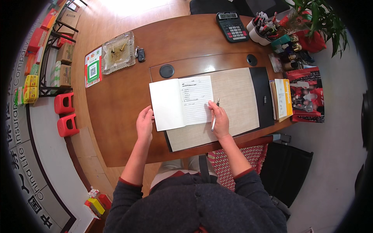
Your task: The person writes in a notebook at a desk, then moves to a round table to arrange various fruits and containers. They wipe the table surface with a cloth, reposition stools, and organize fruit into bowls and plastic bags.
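An open notebook (169, 104) with a blank left page and a lined right page bearing handwriting lies before me, partly over a beige desk mat (239, 96). At the notebook's left edge, my left hand (144, 121) has its fingers curled around the rim. A pen (214, 123) with a visible metal nib is in my right hand (220, 119), whose thumb or fingertip touches the right page's edge. The pen's nib points away from me. The dark cap-like piece (265, 99) lies on the black strip of the mat, right of the notebook.
A glass ashtray (103, 62) with butts, a car key (141, 54) and a printed code card (93, 83) are at the left. A calculator (232, 27), pen holders (259, 38), a plant (317, 14) and stacked notebooks (282, 99) stand at the right. Behind is a chair (287, 171).
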`<state>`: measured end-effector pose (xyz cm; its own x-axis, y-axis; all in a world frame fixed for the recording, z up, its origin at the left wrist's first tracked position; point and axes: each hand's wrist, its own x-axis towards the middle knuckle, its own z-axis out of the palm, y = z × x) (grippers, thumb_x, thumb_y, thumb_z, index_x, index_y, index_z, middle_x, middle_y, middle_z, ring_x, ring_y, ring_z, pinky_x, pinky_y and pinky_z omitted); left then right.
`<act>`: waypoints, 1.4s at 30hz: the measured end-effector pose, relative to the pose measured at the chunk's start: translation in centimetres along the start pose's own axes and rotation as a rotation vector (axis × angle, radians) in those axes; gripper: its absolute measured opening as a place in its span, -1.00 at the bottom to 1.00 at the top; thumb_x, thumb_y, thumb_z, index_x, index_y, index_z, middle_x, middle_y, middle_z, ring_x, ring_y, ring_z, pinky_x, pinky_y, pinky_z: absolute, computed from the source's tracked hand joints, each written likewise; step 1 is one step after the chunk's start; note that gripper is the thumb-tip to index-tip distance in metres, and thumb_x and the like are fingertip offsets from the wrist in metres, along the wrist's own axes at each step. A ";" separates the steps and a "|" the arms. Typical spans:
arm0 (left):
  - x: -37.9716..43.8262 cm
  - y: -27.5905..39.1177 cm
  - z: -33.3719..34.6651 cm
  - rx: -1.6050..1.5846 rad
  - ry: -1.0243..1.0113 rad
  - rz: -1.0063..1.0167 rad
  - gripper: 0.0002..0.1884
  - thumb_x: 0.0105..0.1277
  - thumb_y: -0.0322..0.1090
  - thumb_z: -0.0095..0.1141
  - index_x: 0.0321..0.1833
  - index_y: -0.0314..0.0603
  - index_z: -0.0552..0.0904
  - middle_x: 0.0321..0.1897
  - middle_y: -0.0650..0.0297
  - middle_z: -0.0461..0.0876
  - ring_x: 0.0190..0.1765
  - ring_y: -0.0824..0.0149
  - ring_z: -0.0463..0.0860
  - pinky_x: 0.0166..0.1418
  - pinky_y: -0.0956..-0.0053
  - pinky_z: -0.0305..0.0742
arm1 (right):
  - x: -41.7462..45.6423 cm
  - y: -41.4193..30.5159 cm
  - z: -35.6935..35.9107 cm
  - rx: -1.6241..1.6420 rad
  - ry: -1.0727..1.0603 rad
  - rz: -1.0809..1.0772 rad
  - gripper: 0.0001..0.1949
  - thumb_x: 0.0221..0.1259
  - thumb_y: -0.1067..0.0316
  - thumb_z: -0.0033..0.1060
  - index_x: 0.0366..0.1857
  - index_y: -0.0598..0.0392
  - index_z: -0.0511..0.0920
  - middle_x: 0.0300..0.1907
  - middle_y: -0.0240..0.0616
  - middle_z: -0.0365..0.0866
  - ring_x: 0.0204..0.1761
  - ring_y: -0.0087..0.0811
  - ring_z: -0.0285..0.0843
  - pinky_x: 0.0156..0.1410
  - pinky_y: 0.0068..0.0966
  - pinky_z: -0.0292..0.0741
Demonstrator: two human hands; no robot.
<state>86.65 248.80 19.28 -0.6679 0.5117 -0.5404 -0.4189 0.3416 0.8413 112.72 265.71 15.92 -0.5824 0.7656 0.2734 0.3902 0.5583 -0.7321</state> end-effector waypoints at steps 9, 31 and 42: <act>-2.5 1.9 4.3 -0.090 -0.202 0.220 -0.53 0.71 -0.11 -0.22 0.16 -0.42 0.65 -0.14 0.33 0.71 -0.20 0.57 0.55 -0.07 0.60 0.46 | 0.0 0.4 -0.6 -0.011 -0.065 -0.006 -0.53 0.35 0.57 0.13 0.33 -0.02 0.47 -0.02 -0.19 0.71 -0.06 -0.18 0.65 0.08 -0.32 0.60; -3.4 -5.2 7.3 0.533 -0.324 0.628 -0.68 0.36 -0.50 0.12 0.14 -0.34 0.71 0.32 -0.16 0.52 0.33 -0.09 0.53 0.38 0.16 0.47 | 4.7 -3.5 1.6 -0.507 -0.367 0.043 -0.33 0.22 0.58 0.13 0.45 -0.29 0.46 0.59 0.09 0.16 0.62 0.07 0.08 0.63 -0.11 0.16; -3.9 -9.4 9.6 0.358 -0.384 0.236 -0.78 0.44 -0.48 0.05 -0.01 -0.31 0.75 -0.14 0.07 0.70 -0.07 0.19 0.69 0.10 0.31 0.58 | 2.7 -4.1 2.2 -0.409 -0.179 0.127 -0.38 0.22 0.41 0.37 0.42 0.00 0.43 0.19 -0.08 0.46 0.21 0.00 0.47 0.33 -0.17 0.49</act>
<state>99.09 251.18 13.30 -0.4187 0.8333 -0.3610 -0.0063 0.3949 0.9187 107.95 264.78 18.33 -0.6116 0.7890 0.0589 0.6950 0.5713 -0.4365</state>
